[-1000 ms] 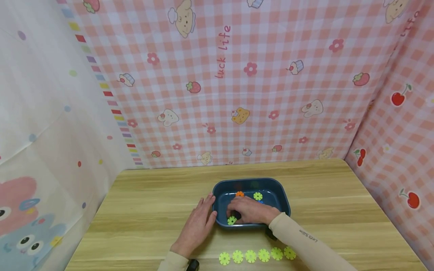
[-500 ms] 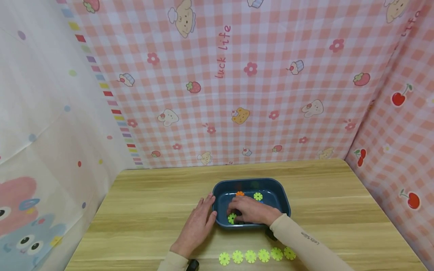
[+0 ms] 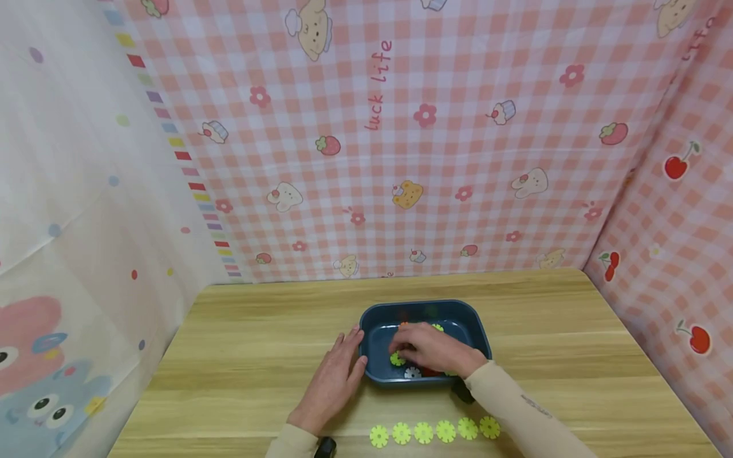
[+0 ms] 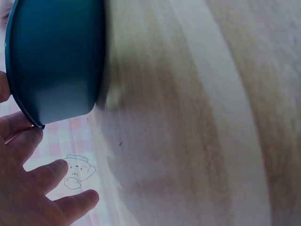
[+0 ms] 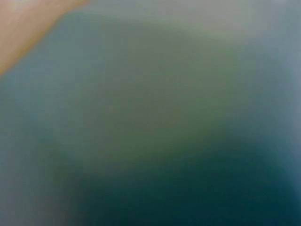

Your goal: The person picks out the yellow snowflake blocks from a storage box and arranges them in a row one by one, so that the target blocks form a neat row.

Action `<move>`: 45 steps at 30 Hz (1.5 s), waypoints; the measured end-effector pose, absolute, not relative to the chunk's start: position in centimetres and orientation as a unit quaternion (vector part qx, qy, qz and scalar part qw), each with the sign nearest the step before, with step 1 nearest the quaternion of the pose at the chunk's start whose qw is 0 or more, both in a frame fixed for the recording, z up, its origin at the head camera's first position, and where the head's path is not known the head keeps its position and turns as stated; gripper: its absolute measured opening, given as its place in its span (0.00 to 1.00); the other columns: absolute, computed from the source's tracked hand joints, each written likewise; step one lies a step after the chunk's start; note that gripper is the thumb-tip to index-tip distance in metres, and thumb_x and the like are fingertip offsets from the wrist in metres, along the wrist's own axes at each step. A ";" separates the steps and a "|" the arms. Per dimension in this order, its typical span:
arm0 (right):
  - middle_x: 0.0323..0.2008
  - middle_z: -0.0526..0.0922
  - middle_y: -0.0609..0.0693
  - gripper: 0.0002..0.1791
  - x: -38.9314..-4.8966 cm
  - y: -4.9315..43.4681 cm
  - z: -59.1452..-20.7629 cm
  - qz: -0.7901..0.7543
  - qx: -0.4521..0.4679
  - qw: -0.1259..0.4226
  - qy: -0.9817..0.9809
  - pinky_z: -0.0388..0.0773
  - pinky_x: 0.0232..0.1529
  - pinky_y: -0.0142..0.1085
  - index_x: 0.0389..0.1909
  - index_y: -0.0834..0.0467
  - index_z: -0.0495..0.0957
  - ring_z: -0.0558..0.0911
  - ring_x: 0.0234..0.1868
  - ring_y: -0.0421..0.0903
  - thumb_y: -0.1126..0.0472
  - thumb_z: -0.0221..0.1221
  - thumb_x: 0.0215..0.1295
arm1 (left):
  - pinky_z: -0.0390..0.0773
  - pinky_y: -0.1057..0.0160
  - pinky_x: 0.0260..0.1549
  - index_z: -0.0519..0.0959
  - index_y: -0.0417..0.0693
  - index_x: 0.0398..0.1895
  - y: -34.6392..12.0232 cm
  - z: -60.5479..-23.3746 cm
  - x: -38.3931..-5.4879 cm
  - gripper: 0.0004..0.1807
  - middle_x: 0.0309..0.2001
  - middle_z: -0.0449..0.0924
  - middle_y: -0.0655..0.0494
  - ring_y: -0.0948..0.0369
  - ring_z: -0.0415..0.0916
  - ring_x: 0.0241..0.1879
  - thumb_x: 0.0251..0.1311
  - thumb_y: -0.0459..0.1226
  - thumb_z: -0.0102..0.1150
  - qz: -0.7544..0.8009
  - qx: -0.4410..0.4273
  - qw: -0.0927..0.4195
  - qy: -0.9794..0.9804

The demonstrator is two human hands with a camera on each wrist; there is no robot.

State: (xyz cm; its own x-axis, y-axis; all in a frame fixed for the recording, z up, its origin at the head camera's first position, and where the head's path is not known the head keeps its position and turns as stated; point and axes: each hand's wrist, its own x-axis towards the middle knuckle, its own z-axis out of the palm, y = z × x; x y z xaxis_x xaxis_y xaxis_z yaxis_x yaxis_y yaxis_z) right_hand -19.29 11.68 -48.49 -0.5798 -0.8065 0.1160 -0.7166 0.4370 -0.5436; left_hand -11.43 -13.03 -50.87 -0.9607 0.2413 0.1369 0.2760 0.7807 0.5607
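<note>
A dark blue tray stands on the wooden table. My left hand rests at its left rim with fingers extended; in the left wrist view its fingers spread by the tray's outer wall. Inside the tray, my right hand pinches a yellow-green snowflake disc in its fingertips. Below the hand lie a white disc and a red piece. An orange disc and another yellow-green disc are partly hidden behind it. The right wrist view is too blurred to show the fingers.
Several yellow-green discs lie in a row on the table in front of the tray, close to the right forearm. A pink checked cloth hangs along the table's back edge, with more cloth at both sides.
My right hand has risen slightly and shifted right, and the yellow-green disc at its fingertips has moved with it. The white and red pieces have come into sight. My left hand has stayed put.
</note>
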 end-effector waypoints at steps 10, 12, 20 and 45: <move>0.43 0.85 0.44 0.08 -17.9 13.2 -46.8 -0.302 -0.422 0.053 0.853 0.83 0.45 0.31 0.46 0.55 0.87 0.81 0.42 0.33 0.67 0.62 0.74 | 0.61 0.33 0.70 0.65 0.44 0.78 -12.9 -50.7 -11.4 0.29 0.80 0.58 0.50 0.40 0.55 0.77 0.81 0.45 0.48 -0.303 -0.133 0.026 -0.943; 0.42 0.85 0.45 0.08 -17.6 13.5 -46.6 -0.301 -0.421 0.044 0.855 0.83 0.44 0.30 0.46 0.56 0.87 0.81 0.41 0.33 0.67 0.62 0.73 | 0.61 0.33 0.70 0.65 0.44 0.78 -12.8 -50.8 -11.4 0.29 0.80 0.58 0.50 0.40 0.55 0.77 0.81 0.45 0.48 -0.304 -0.133 0.027 -0.943; 0.42 0.85 0.42 0.08 -16.3 15.1 -45.9 -0.317 -0.415 0.011 0.853 0.83 0.40 0.30 0.46 0.55 0.87 0.80 0.40 0.32 0.68 0.64 0.71 | 0.62 0.33 0.69 0.65 0.43 0.78 -12.8 -50.9 -11.4 0.29 0.80 0.59 0.49 0.39 0.56 0.77 0.80 0.44 0.49 -0.307 -0.139 0.041 -0.940; 0.38 0.86 0.43 0.13 -13.0 21.2 -46.3 -0.376 -0.409 -0.100 0.825 0.83 0.34 0.29 0.41 0.55 0.87 0.82 0.37 0.34 0.76 0.67 0.62 | 0.64 0.31 0.67 0.66 0.43 0.78 -12.8 -50.8 -11.4 0.28 0.79 0.61 0.47 0.39 0.57 0.76 0.80 0.44 0.49 -0.292 -0.142 0.044 -0.945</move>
